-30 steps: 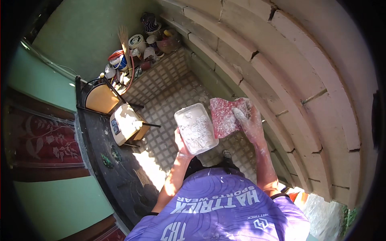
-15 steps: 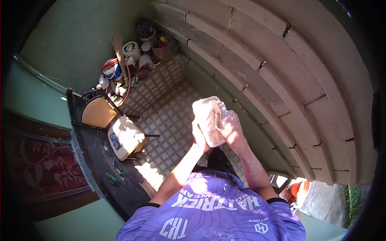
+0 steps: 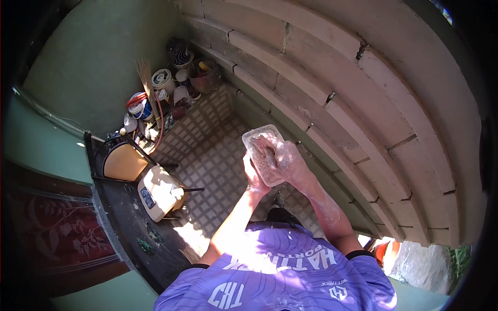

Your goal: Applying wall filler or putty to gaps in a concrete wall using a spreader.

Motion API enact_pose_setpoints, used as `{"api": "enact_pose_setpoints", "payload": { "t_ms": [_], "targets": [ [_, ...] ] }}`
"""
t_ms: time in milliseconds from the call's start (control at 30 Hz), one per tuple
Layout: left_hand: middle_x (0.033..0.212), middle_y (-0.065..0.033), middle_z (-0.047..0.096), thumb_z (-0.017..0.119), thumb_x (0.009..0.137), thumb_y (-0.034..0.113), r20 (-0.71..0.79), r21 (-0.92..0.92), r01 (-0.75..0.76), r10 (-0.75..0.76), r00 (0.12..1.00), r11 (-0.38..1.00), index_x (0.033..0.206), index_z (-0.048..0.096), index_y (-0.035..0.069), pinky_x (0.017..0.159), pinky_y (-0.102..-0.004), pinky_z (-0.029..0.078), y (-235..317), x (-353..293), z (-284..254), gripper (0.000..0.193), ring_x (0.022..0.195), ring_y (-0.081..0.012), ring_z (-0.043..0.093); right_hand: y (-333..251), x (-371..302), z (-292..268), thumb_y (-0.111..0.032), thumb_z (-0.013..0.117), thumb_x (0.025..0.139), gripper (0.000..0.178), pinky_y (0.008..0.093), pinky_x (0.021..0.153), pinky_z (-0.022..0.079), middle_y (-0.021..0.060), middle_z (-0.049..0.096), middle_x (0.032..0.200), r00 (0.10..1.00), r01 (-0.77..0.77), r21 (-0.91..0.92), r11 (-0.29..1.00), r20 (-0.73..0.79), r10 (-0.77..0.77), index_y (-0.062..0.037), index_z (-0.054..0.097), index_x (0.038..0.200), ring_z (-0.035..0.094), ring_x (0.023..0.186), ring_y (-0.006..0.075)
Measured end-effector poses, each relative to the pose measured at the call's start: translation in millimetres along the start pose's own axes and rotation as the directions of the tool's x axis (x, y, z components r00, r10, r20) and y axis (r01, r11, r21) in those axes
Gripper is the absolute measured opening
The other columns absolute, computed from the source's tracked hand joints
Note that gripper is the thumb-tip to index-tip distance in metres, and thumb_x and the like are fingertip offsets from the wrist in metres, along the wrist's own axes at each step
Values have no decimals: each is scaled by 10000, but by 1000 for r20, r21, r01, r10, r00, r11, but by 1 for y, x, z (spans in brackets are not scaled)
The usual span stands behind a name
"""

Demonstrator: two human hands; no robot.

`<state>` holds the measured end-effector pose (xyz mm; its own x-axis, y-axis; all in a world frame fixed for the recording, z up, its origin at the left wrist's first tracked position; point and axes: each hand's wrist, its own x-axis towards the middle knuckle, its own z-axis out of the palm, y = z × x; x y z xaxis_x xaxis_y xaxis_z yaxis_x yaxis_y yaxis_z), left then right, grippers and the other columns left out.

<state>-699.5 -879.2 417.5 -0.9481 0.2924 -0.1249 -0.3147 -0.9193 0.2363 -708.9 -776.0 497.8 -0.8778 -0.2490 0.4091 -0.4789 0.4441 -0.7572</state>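
A clear, rectangular plastic tub [image 3: 250, 138] smeared with whitish paste is held up in front of my body, tilted. My left hand [image 3: 254, 178] is closed round its left side and underside. Over the tub's right side reaches my right hand [image 3: 290, 161], its fingers curled down into the pale, wet-looking mixture inside. White residue coats that hand and forearm. The fingertips are sunk out of sight, so what they grip cannot be made out.
A chair [image 3: 157, 193] with cream seat and back stands at left by a dark ledge [image 3: 122, 207]. Buckets [image 3: 163, 80], a straw broom [image 3: 146, 78] and a red hose crowd the far corner. Along the right runs a stepped block wall [image 3: 332, 98]. Patterned tiles [image 3: 207, 166] cover the floor.
The tub has come slightly left and tipped so that its inside shows more. My right-hand fingers have shifted within the mixture, and the whole view has turned a little.
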Motion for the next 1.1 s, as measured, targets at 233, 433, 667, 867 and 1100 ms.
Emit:
{"api": "enact_pose_setpoints", "payload": {
  "t_ms": [233,433,667,867,1100],
  "targets": [
    [1321,-87,562,317,930,578,-140,44,23,-17,990,999,1355,503,130,1047,-471,415,-22,30,2,645,1215,-292,534,13,22,-45,-54,561,841,213,420,648,500,277,606,817,981,-193,41,980,-23,194,39,564,1032,594,692,410],
    [1296,-107,574,350,943,537,-72,-19,-17,15,997,1000,1347,502,91,1041,-464,432,-32,61,10,621,1194,-291,551,53,33,-43,-48,549,803,274,493,677,501,303,616,804,961,-242,-109,964,113,254,50,582,1056,618,812,469],
    [1353,-128,534,332,939,529,-19,-41,26,-27,999,999,1404,444,89,1068,-480,400,-27,83,24,650,1240,-311,518,72,56,-74,-36,578,786,317,505,740,504,269,634,886,988,-115,-127,985,-120,100,3,567,1101,614,855,451],
    [1307,-141,557,324,953,500,-69,58,121,-117,991,991,1366,473,68,1027,-465,437,-5,105,27,615,1181,-307,553,85,70,-54,-91,643,778,349,505,719,502,230,644,864,980,-195,-321,927,-98,173,-31,574,1115,618,809,443],
    [1165,-106,617,354,963,437,-9,145,163,-163,987,976,1247,543,78,945,-410,493,29,129,22,496,1078,-259,606,64,78,-18,-130,687,771,434,453,781,501,206,623,1017,969,-123,-186,975,-235,77,-40,565,1178,605,882,398]
  ]
}}
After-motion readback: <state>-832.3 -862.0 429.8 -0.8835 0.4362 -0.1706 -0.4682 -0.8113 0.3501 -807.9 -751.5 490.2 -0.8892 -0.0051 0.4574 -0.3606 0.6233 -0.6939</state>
